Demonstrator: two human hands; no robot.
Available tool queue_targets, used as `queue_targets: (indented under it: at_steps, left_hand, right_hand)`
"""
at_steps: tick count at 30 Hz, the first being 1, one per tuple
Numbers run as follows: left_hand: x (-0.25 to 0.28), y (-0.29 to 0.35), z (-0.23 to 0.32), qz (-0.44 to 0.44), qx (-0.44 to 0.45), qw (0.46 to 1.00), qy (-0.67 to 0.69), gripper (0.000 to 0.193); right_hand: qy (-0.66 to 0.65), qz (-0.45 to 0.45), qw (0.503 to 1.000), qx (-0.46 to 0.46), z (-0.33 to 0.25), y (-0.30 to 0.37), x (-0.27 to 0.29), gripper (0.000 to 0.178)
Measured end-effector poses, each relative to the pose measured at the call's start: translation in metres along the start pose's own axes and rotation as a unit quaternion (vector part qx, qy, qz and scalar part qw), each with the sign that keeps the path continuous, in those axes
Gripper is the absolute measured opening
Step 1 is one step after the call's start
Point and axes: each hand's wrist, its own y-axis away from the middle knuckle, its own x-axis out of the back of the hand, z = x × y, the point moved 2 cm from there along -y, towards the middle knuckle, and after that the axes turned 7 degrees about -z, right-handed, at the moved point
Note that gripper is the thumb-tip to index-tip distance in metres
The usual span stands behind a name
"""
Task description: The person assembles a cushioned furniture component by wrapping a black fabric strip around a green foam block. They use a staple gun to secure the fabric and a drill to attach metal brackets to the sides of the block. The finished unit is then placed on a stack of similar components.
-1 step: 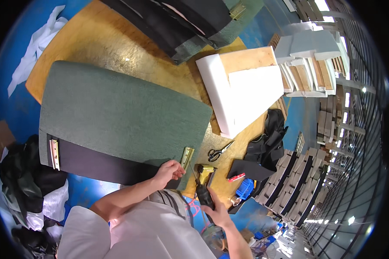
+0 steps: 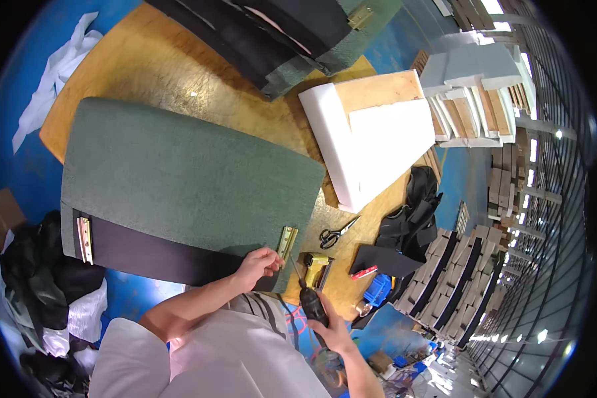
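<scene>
In my right hand (image 2: 336, 331) is a black power screwdriver (image 2: 313, 306), its long thin bit pointing up and left toward a brass-coloured metal bracket (image 2: 286, 243). That bracket lies at the near right corner of a padded panel (image 2: 186, 172) covered in dark green fabric. Just left of the bracket, my left hand (image 2: 257, 266) rests at the panel's near edge with fingers pinched together. Whatever they may hold is too small to make out. A second bracket (image 2: 84, 240) sits at the panel's left end, on the black strip (image 2: 159, 251) along its near side.
Right of the panel, a yellow staple gun (image 2: 316, 266) and black scissors (image 2: 338, 232) lie on the wooden table (image 2: 179, 86). Beyond are a white foam-covered piece (image 2: 391, 139), black fabric (image 2: 404, 225), a red-and-white object (image 2: 364, 272) and a blue object (image 2: 378, 290). Another dark upholstered piece (image 2: 265, 40) occupies the far side.
The screwdriver in my right hand has shifted very slightly left and down. My left hand and the panel are practically unchanged.
</scene>
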Motion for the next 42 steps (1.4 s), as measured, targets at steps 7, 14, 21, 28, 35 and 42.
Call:
queue_targets:
  at_steps: [7, 14, 21, 28, 35, 42]
  left_hand:
    - [-0.003, -0.009, -0.002, 0.034, -0.045, 0.996, 0.067, 0.023]
    - [-0.027, -0.008, -0.003, 0.046, -0.003, 0.994, 0.094, 0.018]
    - [-0.013, -0.023, -0.030, 0.019, 0.024, 0.998, 0.053, 0.013]
    - [-0.028, -0.041, -0.042, 0.070, 0.073, 0.992, 0.078, 0.020]
    - [-0.029, -0.050, -0.045, 0.052, 0.063, 0.993, 0.081, 0.024]
    - [-0.021, -0.054, -0.050, 0.078, 0.091, 0.983, 0.139, 0.027]
  right_hand:
    - [-0.222, -0.036, 0.971, -0.077, 0.025, 0.029, -0.030, 0.084]
    - [-0.254, -0.020, 0.965, -0.069, 0.027, 0.032, -0.038, 0.083]
    - [-0.078, -0.045, 0.991, -0.100, 0.019, 0.030, -0.023, 0.081]
    - [0.063, -0.066, 0.987, -0.134, -0.012, -0.014, 0.006, 0.078]
    - [0.215, -0.117, 0.964, -0.109, -0.026, -0.053, 0.036, 0.080]
    - [0.319, -0.188, 0.916, -0.155, -0.071, -0.092, 0.032, 0.076]
